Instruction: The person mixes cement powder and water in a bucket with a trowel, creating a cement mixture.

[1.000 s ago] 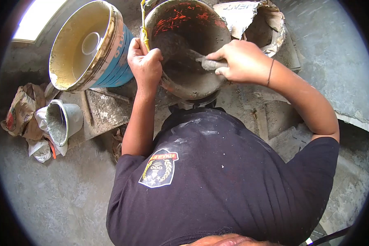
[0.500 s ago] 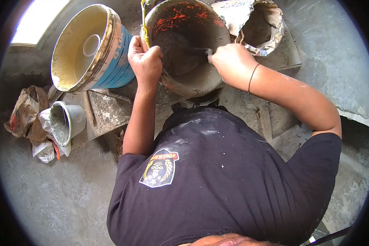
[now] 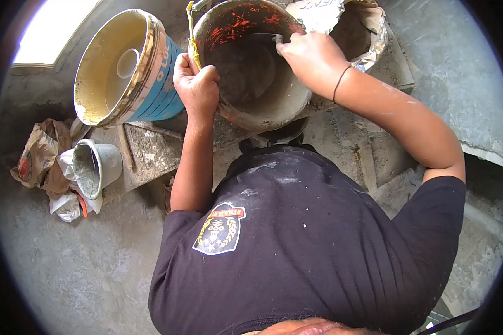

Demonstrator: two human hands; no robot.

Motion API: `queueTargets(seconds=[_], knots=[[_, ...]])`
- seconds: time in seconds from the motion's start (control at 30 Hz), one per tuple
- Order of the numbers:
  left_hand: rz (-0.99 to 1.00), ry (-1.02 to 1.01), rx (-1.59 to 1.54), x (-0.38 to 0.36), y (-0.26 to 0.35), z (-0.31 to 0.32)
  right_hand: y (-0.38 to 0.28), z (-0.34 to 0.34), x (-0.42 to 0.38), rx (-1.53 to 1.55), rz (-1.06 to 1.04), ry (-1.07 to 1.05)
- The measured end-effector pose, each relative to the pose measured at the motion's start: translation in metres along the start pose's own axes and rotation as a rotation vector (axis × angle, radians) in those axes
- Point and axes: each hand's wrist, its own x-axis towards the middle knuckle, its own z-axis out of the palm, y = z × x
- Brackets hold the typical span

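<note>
A large mortar-stained bucket (image 3: pixel 288 109) with red patches inside stands in front of me, with dark grey wet mix (image 3: pixel 243 72) in it. My left hand (image 3: pixel 197 84) is closed around its left rim, beside a yellow strap (image 3: pixel 193 47) tied there. Over the right side of the opening, my right hand (image 3: pixel 313 58) is closed on the handle of what looks like a trowel (image 3: pixel 278 39). Its thin shank reaches left inside the bucket; the blade is hard to make out against the dark mix.
A blue paint bucket (image 3: pixel 165 84) with pale liquid stands at the left. An opened paper sack (image 3: pixel 374 33) sits right of the mixing bucket. Lower left are a small grey pail (image 3: pixel 110 162) and a crumpled brown bag (image 3: pixel 42 153). A mortar-crusted board (image 3: pixel 151 151) lies between.
My right hand has moved up and slightly left, toward the bucket's far side, with the trowel. My left hand stays on the rim.
</note>
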Motion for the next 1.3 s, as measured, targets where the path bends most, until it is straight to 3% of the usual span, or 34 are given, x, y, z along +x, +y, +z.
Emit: queueTargets(seconds=[0.1, 0.3, 0.47, 0.63, 0.7, 0.73, 0.97, 1.07, 1.3], knots=[[-0.012, -0.010, 0.002, -0.001, 0.005, 0.002, -0.012, -0.001, -0.008, -0.063, -0.043, -0.091], [-0.035, -0.006, -0.032, -0.002, 0.007, 0.003, -0.015, -0.018, -0.026, 0.190, -0.083, -0.248], [-0.025, -0.018, -0.034, -0.002, 0.008, 0.003, -0.002, -0.024, -0.022, 0.643, -0.019, -0.251], [-0.021, -0.007, -0.030, -0.002, 0.005, 0.000, 0.002, -0.029, -0.016, 0.585, -0.008, -0.100], [-0.024, 0.011, -0.031, -0.002, 0.006, -0.001, -0.002, -0.024, -0.013, 0.227, 0.025, -0.007], [-0.023, 0.007, -0.031, -0.002, 0.006, -0.001, -0.004, -0.012, -0.011, 0.152, 0.043, 0.141], [-0.012, 0.006, -0.034, 0.000, 0.000, -0.003, -0.016, 0.008, -0.021, 0.031, -0.003, -0.054], [-0.024, 0.019, -0.049, 0.000, 0.000, -0.005, -0.020, -0.007, -0.029, 0.152, -0.041, -0.240], [-0.051, -0.010, -0.060, 0.000, -0.004, -0.014, 0.001, -0.013, -0.046, 0.475, -0.033, -0.167]])
